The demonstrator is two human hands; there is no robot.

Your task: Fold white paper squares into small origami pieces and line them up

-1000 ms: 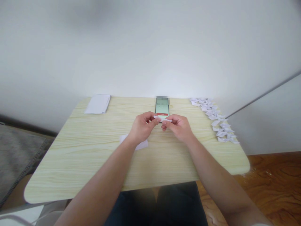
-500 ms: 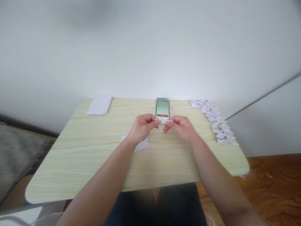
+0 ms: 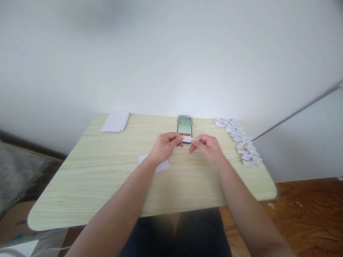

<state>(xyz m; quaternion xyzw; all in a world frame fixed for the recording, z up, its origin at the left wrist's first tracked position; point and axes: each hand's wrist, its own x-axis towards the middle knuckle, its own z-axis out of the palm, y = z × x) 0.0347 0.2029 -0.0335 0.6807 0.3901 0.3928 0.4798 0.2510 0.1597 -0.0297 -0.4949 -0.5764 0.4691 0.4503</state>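
Observation:
A narrow folded strip of white paper [image 3: 187,140] is stretched between my two hands, above the table just in front of the phone. My left hand [image 3: 166,145] pinches its left end between thumb and fingers. At the other end, my right hand [image 3: 207,145] grips it the same way, thumb on the near side. The phone [image 3: 185,127] lies behind the strip with its screen lit, and its lower edge is partly covered. Under my left wrist lies a sheet of white paper [image 3: 162,166], partly hidden by the forearm.
A stack of white paper [image 3: 115,121] sits at the table's back left. Several folded white paper shapes [image 3: 248,157] run in a line along the right edge. The wooden table [image 3: 107,185] meets a white wall [image 3: 160,71] at the back.
The view has shifted slightly. Both hands still hold the paper strip, and the right hand's grip has moved a little to the right.

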